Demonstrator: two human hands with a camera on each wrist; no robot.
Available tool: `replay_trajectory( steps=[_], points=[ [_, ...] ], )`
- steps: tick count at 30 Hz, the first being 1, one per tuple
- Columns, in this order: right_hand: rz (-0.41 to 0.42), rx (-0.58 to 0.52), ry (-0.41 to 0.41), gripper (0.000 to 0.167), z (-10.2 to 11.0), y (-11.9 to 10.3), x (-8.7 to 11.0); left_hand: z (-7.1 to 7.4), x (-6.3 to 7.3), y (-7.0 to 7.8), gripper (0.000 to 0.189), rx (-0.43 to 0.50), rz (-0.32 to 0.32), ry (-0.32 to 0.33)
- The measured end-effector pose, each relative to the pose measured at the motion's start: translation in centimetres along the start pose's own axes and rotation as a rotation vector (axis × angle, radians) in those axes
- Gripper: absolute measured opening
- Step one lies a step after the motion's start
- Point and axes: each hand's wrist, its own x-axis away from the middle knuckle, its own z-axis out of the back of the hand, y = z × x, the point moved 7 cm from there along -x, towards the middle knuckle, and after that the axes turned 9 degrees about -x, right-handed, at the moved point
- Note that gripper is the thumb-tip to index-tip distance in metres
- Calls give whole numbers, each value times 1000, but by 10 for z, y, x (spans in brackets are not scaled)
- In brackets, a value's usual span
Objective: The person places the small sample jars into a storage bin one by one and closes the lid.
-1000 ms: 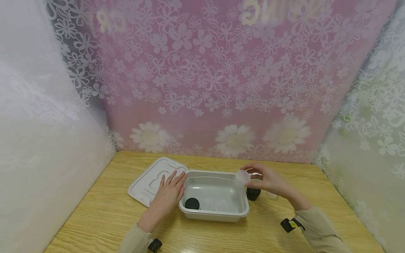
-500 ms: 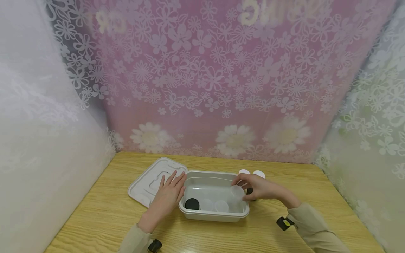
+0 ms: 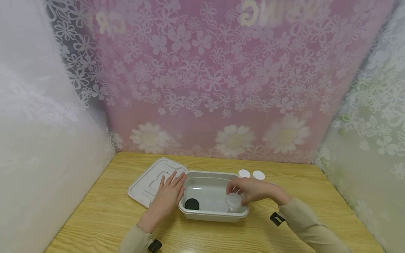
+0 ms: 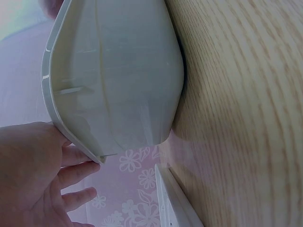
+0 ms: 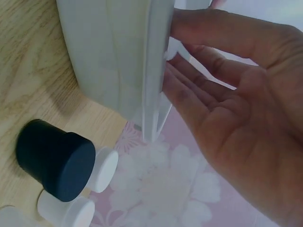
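Note:
My right hand (image 3: 256, 189) reaches over the right rim of a pale grey plastic box (image 3: 212, 217) and pinches a small translucent jar (image 3: 234, 199) between thumb and fingers, low inside the box. Along the box's front wall, to its left, sit two more translucent jars (image 3: 207, 205) and a black jar (image 3: 192, 203) in the left corner. My left hand (image 3: 164, 196) rests at the box's left rim with its fingers extended; the left wrist view shows fingers (image 4: 78, 172) touching the rim. In the right wrist view the box wall mostly hides the held jar.
The box's lid (image 3: 147, 184) lies on the table to the left, partly under my left hand. Right of the box stand a black jar (image 5: 71, 163), two white jars (image 5: 105, 170) and a translucent jar (image 5: 12, 217) at the view's corner. A patterned curtain (image 3: 202, 88) backs the table.
My right hand has carried the translucent jar from above the right rim leftward and down into the box. My left hand has stayed in place.

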Motion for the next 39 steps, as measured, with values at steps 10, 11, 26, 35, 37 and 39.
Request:
replay_trajectory(
  steps=[10,11,26,35,37,39],
  points=[
    [-99,14,-109,50,-6,-3,-16,1,0,1,45,-2,1,-4],
    [-108,20,-116,51,-6,-3,-17,1,0,0,45,-5,3,-6],
    [-272,143,-127,55,-11,5,-27,-1,0,-1,45,-10,0,-4],
    [-194,85,-151,18,-10,6,-31,-1,-1,-1,45,-13,-2,-2],
    [-178,90,-144,13,-10,8,-32,-2,-1,-1,46,-13,-1,-4],
    [-163,89,-141,12,-11,10,-33,-2,-1,-1,46,-14,-2,-3]
  ],
)
